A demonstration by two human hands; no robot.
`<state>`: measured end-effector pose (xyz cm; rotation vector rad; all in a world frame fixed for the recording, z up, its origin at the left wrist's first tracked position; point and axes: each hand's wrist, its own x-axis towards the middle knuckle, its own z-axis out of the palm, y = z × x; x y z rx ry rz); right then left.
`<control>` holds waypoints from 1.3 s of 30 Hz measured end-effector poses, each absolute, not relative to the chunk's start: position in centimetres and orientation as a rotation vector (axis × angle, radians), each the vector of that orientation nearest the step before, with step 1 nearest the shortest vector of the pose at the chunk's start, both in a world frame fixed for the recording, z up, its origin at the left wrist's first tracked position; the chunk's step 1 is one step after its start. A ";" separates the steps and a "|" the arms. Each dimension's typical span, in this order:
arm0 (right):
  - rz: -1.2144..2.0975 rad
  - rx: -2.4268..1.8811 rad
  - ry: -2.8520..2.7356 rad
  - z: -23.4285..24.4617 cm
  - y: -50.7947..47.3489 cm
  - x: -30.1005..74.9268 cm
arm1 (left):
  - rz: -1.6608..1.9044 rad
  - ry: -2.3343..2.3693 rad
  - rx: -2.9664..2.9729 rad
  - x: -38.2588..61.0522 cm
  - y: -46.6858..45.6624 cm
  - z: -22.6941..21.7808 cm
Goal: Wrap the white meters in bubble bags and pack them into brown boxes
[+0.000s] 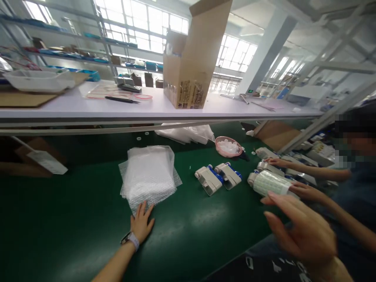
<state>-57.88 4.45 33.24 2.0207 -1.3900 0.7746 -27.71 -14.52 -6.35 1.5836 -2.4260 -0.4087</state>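
My left hand (pixel 141 222) lies flat and open on the green belt (pixel 73 219), its fingertips touching the near edge of a stack of bubble-wrap sheets (pixel 148 176). A watch sits on that wrist. My right hand (pixel 302 231) hovers open at the lower right, fingers stretched out, holding nothing. It is close to a white cylinder wrapped in a label sheet (pixel 268 183). Two white-and-blue devices (pixel 219 178) lie side by side on the belt between my hands.
A co-worker at the right has both hands (pixel 305 192) on similar white devices. A pink bowl (pixel 228 147) of white parts sits further back. A white shelf (pixel 88 109) above the belt carries an opened cardboard box (pixel 190 66), a tray and tools.
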 end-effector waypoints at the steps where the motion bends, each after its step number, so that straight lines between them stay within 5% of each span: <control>1: 0.790 2.035 -1.449 31.6 3.2 -59.5 | -0.447 -2.451 1.645 -28.3 -15.8 -6.0; 5: 0.869 2.184 -1.951 22.8 -1.4 -63.8 | -0.610 -2.434 1.863 -29.3 -20.7 -4.8; 11: 0.282 2.672 -2.326 11.5 -5.3 -63.6 | -0.310 -2.154 2.050 -28.2 -19.0 -4.9; 15: 0.335 2.268 -2.499 7.9 -8.0 -65.6 | -0.422 -2.267 2.006 -28.1 -11.0 -7.8; 20: 0.339 1.628 -2.878 5.8 -12.2 -69.9 | -0.531 -2.354 2.072 -29.8 -5.3 -8.8; 33: 0.267 1.860 -3.041 6.0 -15.5 -74.3 | -0.731 -2.304 1.895 -33.8 -12.8 -5.7; 39: 0.495 1.880 -3.138 8.1 -15.4 -75.0 | -1.523 -1.903 1.318 -42.9 -15.9 -2.0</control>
